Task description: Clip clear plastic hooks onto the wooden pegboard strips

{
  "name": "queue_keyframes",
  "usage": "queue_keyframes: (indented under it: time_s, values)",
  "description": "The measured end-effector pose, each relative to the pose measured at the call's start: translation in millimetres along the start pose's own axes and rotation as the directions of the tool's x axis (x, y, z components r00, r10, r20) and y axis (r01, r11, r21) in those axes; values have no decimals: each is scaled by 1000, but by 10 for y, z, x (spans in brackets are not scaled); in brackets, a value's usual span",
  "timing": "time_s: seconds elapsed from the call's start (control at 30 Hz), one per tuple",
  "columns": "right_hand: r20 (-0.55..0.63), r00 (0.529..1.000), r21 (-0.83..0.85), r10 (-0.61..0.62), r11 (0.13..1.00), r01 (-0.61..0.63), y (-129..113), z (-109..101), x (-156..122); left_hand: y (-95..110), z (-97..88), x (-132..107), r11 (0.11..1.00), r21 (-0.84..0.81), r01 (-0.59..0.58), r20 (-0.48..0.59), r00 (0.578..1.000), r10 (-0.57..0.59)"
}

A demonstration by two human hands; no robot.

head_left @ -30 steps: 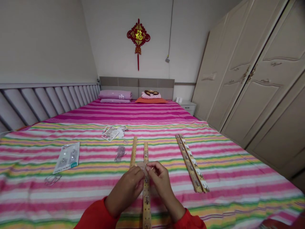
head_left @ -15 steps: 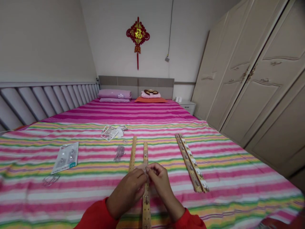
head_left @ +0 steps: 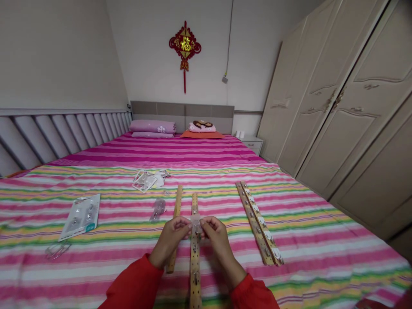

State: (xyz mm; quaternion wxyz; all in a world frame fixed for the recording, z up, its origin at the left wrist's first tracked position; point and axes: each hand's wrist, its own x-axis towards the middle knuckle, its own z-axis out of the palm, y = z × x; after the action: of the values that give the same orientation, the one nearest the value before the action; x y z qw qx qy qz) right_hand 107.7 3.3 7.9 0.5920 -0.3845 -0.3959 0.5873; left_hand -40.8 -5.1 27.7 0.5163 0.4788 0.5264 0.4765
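My left hand (head_left: 175, 234) and my right hand (head_left: 215, 234) pinch a small clear square adhesive hook (head_left: 195, 223) from its two sides. It is over a perforated wooden strip (head_left: 195, 268) that points away from me, with small metal hooks along it; I cannot tell whether the square touches the strip. Just left of this strip lies a second wooden strip (head_left: 179, 201), partly hidden by my left hand. Past my left hand rests a crumpled clear plastic bag (head_left: 158, 209) with small items in it.
Two more wooden strips (head_left: 255, 223) lie side by side at the right, bearing metal hooks and white discs. At the left are a blister pack (head_left: 80, 216) and clear wire-like pieces (head_left: 58, 249). Loose cards (head_left: 145, 181) lie farther back on the striped sheet (head_left: 128, 266).
Both hands have drawn apart a little, and the clear square now shows between the fingertips. My left hand has turned and moved off the left strip's near end. The view has shifted slightly.
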Motion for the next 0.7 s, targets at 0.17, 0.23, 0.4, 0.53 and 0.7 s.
queue_keyframes:
  time_s: [0.17,0.23,0.4,0.53,0.7]
  values:
    - [-4,999,-15,35,999,-35,78,-41,294,-22,35,318,998,-49,-26,-26,999,25]
    - [-1,1000,-25,29,999,-29,92,-41,468,9,42,482,997,-64,-31,-45,999,28]
    - [-18,1000,-89,13,996,-15,114,3,959,31,44,958,996,-74,59,-93,994,-66]
    - [-55,998,-137,-4,991,-3,204,10,1291,-64,57,1320,993,-47,106,-126,986,-111]
    - [-91,996,-149,4,989,-18,434,-23,1553,-249,81,1626,990,29,141,-165,977,-135]
